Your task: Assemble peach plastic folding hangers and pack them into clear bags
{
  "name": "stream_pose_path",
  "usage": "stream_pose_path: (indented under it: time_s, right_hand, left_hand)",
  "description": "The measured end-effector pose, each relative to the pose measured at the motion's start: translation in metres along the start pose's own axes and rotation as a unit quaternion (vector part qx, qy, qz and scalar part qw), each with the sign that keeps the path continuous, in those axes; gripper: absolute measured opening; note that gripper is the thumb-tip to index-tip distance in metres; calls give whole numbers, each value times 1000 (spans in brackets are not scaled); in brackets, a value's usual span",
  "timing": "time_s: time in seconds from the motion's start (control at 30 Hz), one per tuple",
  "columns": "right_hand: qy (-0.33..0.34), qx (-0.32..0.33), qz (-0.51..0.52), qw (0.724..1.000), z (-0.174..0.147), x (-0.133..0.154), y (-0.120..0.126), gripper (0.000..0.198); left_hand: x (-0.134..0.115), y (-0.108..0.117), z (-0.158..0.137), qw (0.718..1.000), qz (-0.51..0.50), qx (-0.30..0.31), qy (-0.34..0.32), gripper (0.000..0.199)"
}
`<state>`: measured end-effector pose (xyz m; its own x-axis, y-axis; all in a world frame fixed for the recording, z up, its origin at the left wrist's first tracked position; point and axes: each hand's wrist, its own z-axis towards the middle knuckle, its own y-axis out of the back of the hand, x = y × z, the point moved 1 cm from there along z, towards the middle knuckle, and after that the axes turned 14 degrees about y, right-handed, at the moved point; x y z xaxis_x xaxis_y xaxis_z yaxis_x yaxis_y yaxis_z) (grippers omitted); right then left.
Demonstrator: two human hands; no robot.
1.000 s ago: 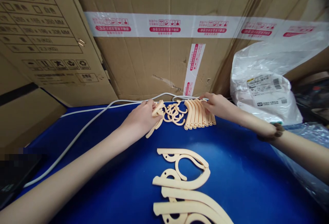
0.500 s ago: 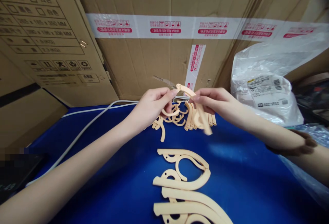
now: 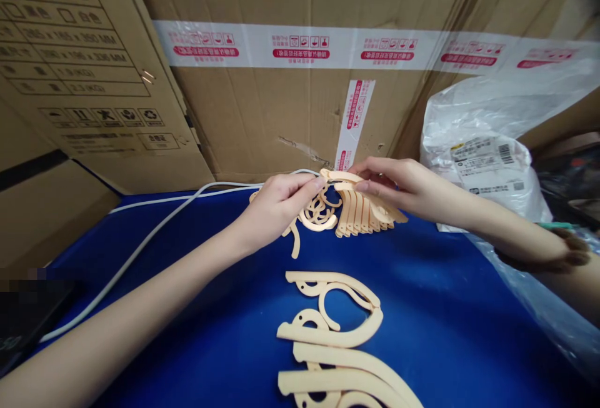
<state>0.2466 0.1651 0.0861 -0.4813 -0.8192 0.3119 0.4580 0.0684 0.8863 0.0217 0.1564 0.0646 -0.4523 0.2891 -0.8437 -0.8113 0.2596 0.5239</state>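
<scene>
My left hand (image 3: 284,207) is closed, thumb and fingers pinching a cream plastic hanger hook (image 3: 321,227) whose curve hangs below the fingertips. My right hand (image 3: 391,186) grips a cream hanger arm (image 3: 347,177). The arm's narrow end meets the left fingertips; whether the two parts are joined is hidden. Behind and below the hands lie a heap of loose hooks (image 3: 323,203) and a row of hanger arms (image 3: 351,217). Nearer to me, a folded hanger (image 3: 349,336) rests on the blue surface, with another folded hanger (image 3: 347,380) partly cut off by the frame's bottom edge.
Cardboard boxes (image 3: 262,108) stand as a wall along the back and left. A white cable (image 3: 154,242) crosses the blue table (image 3: 225,333) at the left. A dark device (image 3: 32,320) sits at the left edge, and a clear plastic bag (image 3: 492,170) at the right.
The held arm has swung from pointing steeply downward to pointing more to the right. My right hand has shifted slightly right, and the held parts sit a little lower.
</scene>
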Motion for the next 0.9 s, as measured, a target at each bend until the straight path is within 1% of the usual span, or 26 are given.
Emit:
stream_pose_path:
  time_s: [0.1,0.17,0.2,0.27,0.3,0.37,0.4,0.43,0.47,0.5,0.57,0.6,0.63,0.67,0.73,0.8,0.9]
  right_hand:
    - [-15,8,91,996,1,2,1,39]
    - [-20,-12,90,996,3,4,-1,38]
    - [-18,-23,62,998,3,4,-2,35]
    - [-1,-32,-51,998,4,5,-5,32]
    - [11,-20,-122,992,5,5,-8,30]
    - [25,31,-237,971,5,4,-15,30]
    - [27,54,-262,963,5,3,-18,30]
    - [23,68,-260,963,5,3,-22,30]
    - [19,70,-233,970,5,2,-25,27]
    - [9,60,-183,981,5,2,-27,24]
    - [-23,25,-27,999,6,2,-31,26]
    - [-48,3,63,997,7,2,-31,28]
    - [-76,-22,148,986,7,1,-31,28]
    - [-106,-49,222,968,8,1,-31,26]
    - [-150,-102,317,931,9,1,-29,21]
    - [-163,-145,351,911,11,0,-26,19]
    - [-166,-193,341,905,12,0,-23,19]
  left_hand:
    - [3,3,2,999,-39,11,2,40]
    - [5,3,3,998,-54,17,6,40]
    - [6,2,4,998,-57,18,8,40]
    - [8,0,4,998,-54,17,10,41]
    - [9,-1,4,999,-49,16,10,42]
    - [11,-5,2,999,-34,6,9,41]
    - [12,-7,1,1000,-23,-2,8,40]
    - [12,-9,0,1000,-12,-14,6,39]
    - [14,-11,-1,1000,0,-27,3,38]
    - [15,-13,0,999,12,-43,0,37]
    - [19,-16,3,997,35,-75,0,36]
    - [22,-18,7,995,45,-91,3,35]
    - [25,-19,11,993,54,-105,9,34]
    - [28,-20,17,991,65,-114,17,34]
    - [34,-23,29,988,90,-116,40,37]
    - [39,-26,40,985,121,-103,68,43]
    - [43,-29,50,975,165,-107,102,49]
